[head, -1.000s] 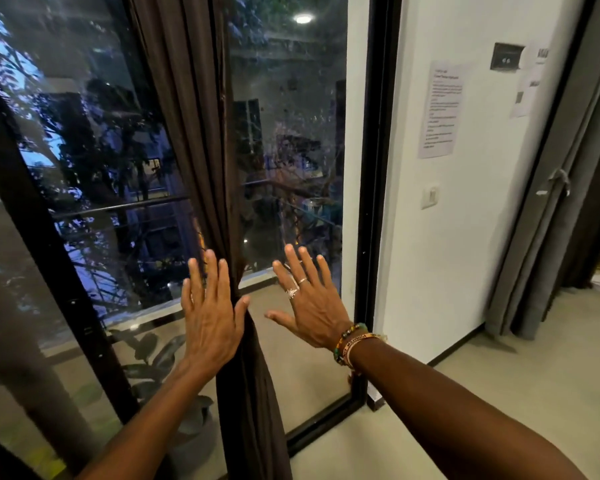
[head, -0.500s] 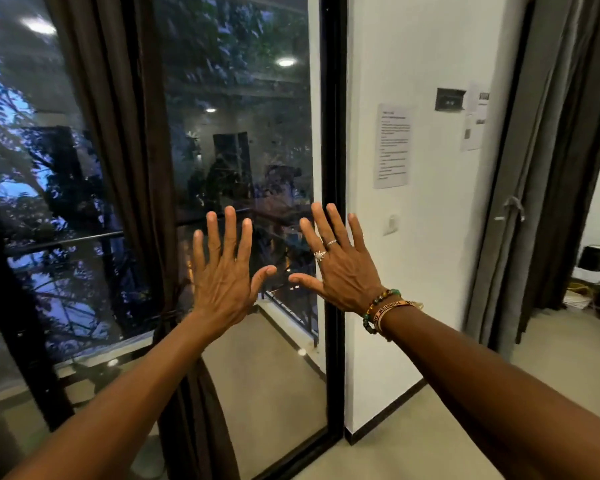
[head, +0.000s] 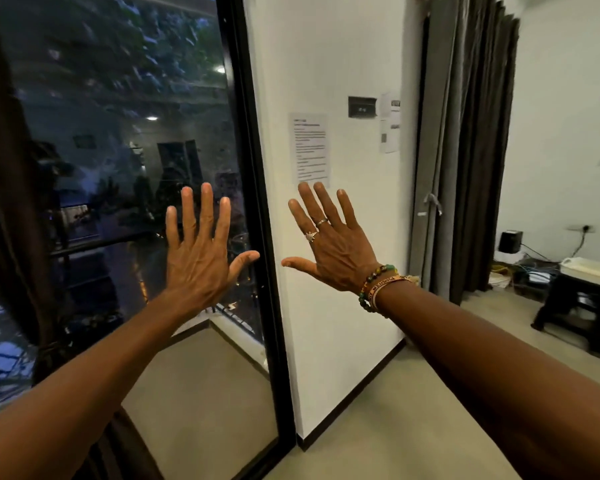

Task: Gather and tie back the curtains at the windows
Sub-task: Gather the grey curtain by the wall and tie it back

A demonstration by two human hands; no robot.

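A dark brown curtain [head: 7,202] hangs gathered at the far left of the big window [head: 125,133], cinched low down by a tie [head: 49,348]. My left hand [head: 198,258] is raised in front of the glass, fingers spread and straight, holding nothing. My right hand [head: 333,244], with rings and beaded bracelets, is raised the same way in front of the white wall [head: 347,306]. A second curtain [head: 465,150], grey and dark, hangs gathered at the right with a tie [head: 432,202] around it.
The black window frame [head: 253,237] runs between my hands. Papers [head: 309,150] and a switch panel [head: 362,106] are on the wall. A black stool [head: 579,306] carrying a white tray stands at the right, with cables and a small speaker [head: 510,241] behind it.
My view has swung right: the brown curtain slid to the left edge and the grey curtain and stool came into view. Both hands left the brown curtain and stay raised and spread.
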